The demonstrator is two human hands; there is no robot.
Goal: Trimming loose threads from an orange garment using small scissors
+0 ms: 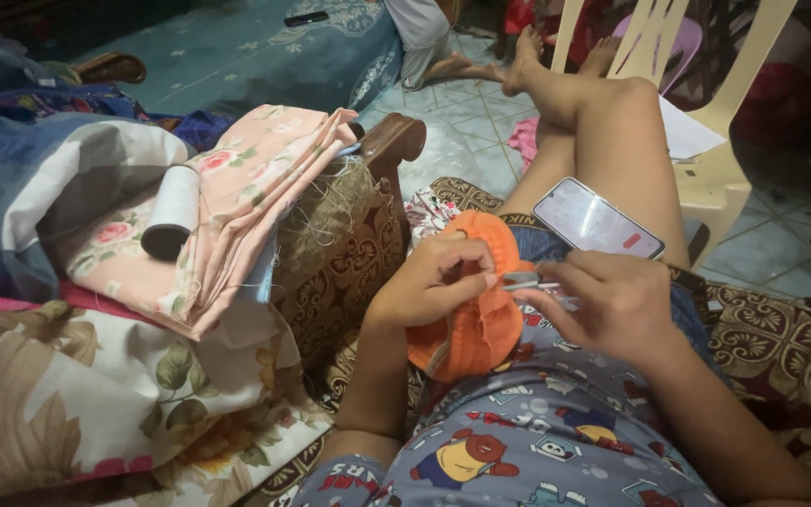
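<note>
On my lap lies an orange knitted piece [485,324]. My left hand [429,282] pinches its ribbed edge between thumb and fingers. My right hand [612,300] holds a small metal tool [523,281], which looks like small scissors or clippers, with its tip at the fabric edge close to my left thumb. A phone [596,221] with a lit screen rests on my right thigh, just above my right hand.
Pink floral cloth [237,197] and a white thread spool [173,211] lie on the worn wooden armrest [368,216] at left. A cream plastic chair [715,160] stands at right. Another person's feet [518,61] rest on the tiled floor beyond.
</note>
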